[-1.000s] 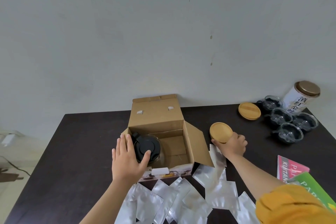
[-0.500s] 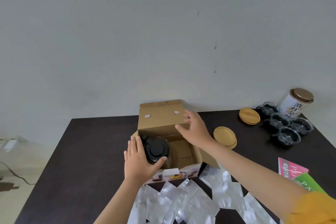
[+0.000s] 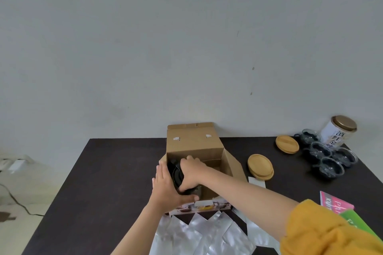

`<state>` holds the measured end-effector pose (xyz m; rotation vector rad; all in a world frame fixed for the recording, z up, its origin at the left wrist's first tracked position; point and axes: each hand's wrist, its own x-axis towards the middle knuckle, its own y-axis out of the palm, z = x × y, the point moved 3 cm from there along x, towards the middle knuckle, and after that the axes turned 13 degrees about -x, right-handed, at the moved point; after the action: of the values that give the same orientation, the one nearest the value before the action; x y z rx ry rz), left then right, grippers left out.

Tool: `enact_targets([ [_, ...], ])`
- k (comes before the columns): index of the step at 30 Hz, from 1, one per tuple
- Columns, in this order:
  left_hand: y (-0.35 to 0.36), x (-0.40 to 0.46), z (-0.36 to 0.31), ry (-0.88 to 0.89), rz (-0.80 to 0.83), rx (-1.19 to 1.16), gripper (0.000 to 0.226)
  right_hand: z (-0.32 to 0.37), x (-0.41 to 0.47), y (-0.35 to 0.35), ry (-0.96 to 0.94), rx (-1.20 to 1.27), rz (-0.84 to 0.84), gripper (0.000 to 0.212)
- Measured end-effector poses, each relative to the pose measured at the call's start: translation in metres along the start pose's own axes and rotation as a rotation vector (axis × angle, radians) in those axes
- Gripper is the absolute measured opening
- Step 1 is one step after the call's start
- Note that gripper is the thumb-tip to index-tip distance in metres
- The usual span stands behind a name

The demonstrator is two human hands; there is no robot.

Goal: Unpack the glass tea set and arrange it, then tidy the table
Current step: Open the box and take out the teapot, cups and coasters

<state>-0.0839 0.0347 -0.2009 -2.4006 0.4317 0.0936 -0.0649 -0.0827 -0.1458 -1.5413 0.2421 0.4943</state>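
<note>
Lifting the teapot [image 3: 178, 176] out of the cardboard box [image 3: 194, 147] calls for a slow, straight pull upward, I judge, with both palms kept against its body so the glass does not knock the cardboard walls, and with the black lid pressed down so it cannot slip off. The box is light and may rise with the pot; a short pause to let it drop free seems wise.

The teapot sits in the left part of the open box, near the front wall, its black lid facing up. The left hand [image 3: 165, 189] lies along the pot's left side, fingers nearly straight and pointing away, thumb hooked under the near edge. The right hand [image 3: 191, 172] reaches in from the right, fingers curled over the lid and down its far side, gripping it.

On the table [image 3: 107, 172], a stack of wooden coasters [image 3: 260, 166] lies just right of the box, another wooden coaster [image 3: 287, 144] farther back, and glass cups [image 3: 325, 158] are grouped beside a tea canister [image 3: 338, 133]. Silver foil pouches [image 3: 207, 236] are spread before the box.
</note>
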Motion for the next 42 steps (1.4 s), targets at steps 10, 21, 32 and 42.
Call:
enact_targets([
  [10,-0.002,-0.002,-0.002,-0.022,-0.025,0.002,0.159,-0.052,-0.047,-0.056,-0.036,0.137,-0.164,0.069],
  [21,0.001,0.000,-0.001,-0.034,-0.053,-0.014,0.158,-0.191,-0.068,-0.135,0.188,0.032,-0.384,0.085],
  [32,0.001,-0.002,-0.003,-0.060,-0.073,-0.002,0.153,-0.239,0.034,-0.062,0.171,-0.116,-0.169,0.102],
  [42,0.002,-0.001,-0.002,-0.051,-0.073,-0.004,0.152,-0.253,0.065,-0.030,0.119,0.028,-0.142,0.101],
])
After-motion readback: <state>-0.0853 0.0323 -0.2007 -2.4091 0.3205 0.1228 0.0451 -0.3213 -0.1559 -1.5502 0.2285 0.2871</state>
